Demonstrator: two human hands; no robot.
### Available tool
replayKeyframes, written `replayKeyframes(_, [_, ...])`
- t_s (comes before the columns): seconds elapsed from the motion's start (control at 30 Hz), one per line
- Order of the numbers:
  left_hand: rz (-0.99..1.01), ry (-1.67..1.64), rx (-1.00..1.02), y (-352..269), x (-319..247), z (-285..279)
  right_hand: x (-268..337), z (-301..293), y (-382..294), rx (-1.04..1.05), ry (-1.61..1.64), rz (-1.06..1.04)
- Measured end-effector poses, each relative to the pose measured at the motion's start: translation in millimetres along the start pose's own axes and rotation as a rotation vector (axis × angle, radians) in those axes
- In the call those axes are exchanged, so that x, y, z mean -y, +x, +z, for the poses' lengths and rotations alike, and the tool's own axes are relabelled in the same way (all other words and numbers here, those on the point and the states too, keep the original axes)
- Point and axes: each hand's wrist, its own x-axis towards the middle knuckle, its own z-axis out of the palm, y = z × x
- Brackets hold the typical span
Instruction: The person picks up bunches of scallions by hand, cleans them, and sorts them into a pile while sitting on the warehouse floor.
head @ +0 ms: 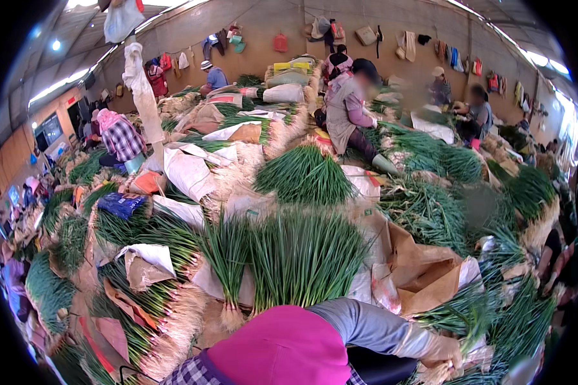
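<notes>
My right hand (440, 353), in a tan glove below a grey sleeve, reaches to the lower right. It is closed around the pale root ends of a few green onions (474, 320), whose blurred leaves point up. More loose green onions (520, 313) lie beside it. My left hand is out of view. Before me a wide row of green onions (308, 255) stands with leaves up, its lower ends hidden behind a pink head covering (282, 346). A smaller bunch (229, 274) stands left of it, pale roots down.
Stacked green onions with pale roots (178, 327) lie at the left. An open brown paper sack (424, 269) is at the right, and a fanned bundle (306, 175) lies farther ahead. A cloth-wrapped post (142, 96) rises at the left. Several people work among heaps; one person (347, 110) bends ahead.
</notes>
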Motion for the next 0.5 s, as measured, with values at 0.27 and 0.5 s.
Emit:
replayKeyframes(0.27, [0.344,-0.005,-0.136,-83,-41,11,19,103,-51,0.297,-0.007,-0.015])
replayKeyframes(0.5, [0.288,-0.146,-0.135,-84,-44,6,17,129,-85,0.415,-0.007,0.030])
